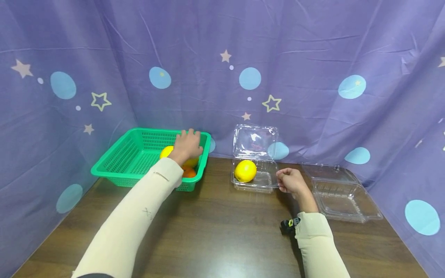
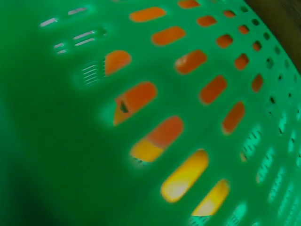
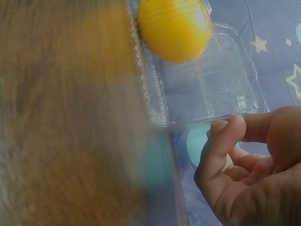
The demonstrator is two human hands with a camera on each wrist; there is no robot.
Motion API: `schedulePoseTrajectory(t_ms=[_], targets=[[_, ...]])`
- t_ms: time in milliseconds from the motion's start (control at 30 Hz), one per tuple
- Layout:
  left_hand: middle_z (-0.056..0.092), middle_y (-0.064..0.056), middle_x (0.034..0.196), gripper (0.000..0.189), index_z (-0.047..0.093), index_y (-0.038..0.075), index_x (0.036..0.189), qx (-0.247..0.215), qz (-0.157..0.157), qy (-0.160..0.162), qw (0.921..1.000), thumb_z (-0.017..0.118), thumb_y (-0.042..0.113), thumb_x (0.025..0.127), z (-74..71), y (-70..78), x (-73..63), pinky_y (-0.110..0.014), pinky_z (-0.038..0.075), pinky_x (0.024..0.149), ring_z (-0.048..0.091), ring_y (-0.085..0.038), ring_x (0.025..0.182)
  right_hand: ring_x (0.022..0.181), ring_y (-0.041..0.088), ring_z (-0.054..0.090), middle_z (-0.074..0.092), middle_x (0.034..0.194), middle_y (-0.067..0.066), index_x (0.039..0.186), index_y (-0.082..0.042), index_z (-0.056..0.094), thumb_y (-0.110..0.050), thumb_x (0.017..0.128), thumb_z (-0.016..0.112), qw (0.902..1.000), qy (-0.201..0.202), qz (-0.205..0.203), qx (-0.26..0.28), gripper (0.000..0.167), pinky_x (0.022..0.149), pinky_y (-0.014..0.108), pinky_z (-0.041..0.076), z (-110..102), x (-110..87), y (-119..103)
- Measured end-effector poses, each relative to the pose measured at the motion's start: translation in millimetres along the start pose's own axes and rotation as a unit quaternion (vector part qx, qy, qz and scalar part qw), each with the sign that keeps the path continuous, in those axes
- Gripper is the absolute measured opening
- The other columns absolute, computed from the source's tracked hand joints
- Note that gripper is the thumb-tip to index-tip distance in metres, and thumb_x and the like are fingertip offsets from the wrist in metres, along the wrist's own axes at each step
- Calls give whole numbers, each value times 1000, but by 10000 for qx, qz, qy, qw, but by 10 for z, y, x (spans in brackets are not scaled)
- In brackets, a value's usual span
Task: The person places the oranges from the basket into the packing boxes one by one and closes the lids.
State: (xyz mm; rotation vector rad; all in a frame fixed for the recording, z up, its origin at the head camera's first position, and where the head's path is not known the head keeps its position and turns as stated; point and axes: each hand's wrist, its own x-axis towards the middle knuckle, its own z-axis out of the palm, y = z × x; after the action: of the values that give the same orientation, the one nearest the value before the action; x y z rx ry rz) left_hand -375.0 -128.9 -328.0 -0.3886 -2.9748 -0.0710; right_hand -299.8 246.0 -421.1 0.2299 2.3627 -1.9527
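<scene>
My left hand point(image 1: 187, 144) reaches into the right end of a green plastic basket point(image 1: 114, 170), over yellow fruit and an orange fruit point(image 1: 189, 172). Its fingertips are hidden, and I cannot tell whether they hold a fruit. One yellow lemon point(image 1: 166, 151) shows beside the wrist. The left wrist view looks through the slotted basket wall point(image 2: 56, 155) at orange and yellow fruit. My right hand point(image 1: 291, 180) pinches the right rim of an open clear plastic clamshell box point(image 1: 263, 179) between thumb and index finger. A lemon point(image 1: 245, 171) sits in the box's left side, its lid raised behind.
A second group of clear plastic boxes point(image 1: 342, 202) lies open at the right on the brown wooden table point(image 1: 215, 231). Directly behind the table hangs a purple curtain point(image 1: 208, 46) with stars and blue dots. A small black device point(image 1: 289, 224) is strapped at the right wrist.
</scene>
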Motion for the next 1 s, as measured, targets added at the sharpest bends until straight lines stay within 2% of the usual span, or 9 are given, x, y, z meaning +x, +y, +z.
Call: schedulePoseTrajectory(t_ms=[333,600,733,1000], targets=[[38,-28,153,72,37,1,155,34,-77,-489,9988,65,31,96,157,-106,20,-65,31,113,37,-50,135,60,8,52,55,75,2,114,11,53,-3,105,47,9999,-27,-22,101,17,50,20,50,5,25,29],[33,-28,158,77,35,3,157,-182,-23,-900,9958,64,18,88,211,-144,-7,-66,29,114,32,-51,139,60,8,52,55,76,3,116,12,52,-3,105,47,10000,-17,-23,55,19,51,20,50,-14,18,6],[35,-28,156,79,37,3,156,-160,8,-930,9955,67,15,84,224,-135,-38,-65,33,112,34,-50,138,60,8,52,55,76,2,114,10,53,-4,105,47,10000,-24,-18,65,17,51,20,50,-25,2,0],[39,-27,152,79,40,5,155,-190,-54,-1004,9948,71,17,84,271,-139,-63,-61,39,108,38,-46,129,60,8,52,54,75,1,115,11,52,-4,105,48,10000,-48,-21,51,18,51,20,50,-19,-2,9]])
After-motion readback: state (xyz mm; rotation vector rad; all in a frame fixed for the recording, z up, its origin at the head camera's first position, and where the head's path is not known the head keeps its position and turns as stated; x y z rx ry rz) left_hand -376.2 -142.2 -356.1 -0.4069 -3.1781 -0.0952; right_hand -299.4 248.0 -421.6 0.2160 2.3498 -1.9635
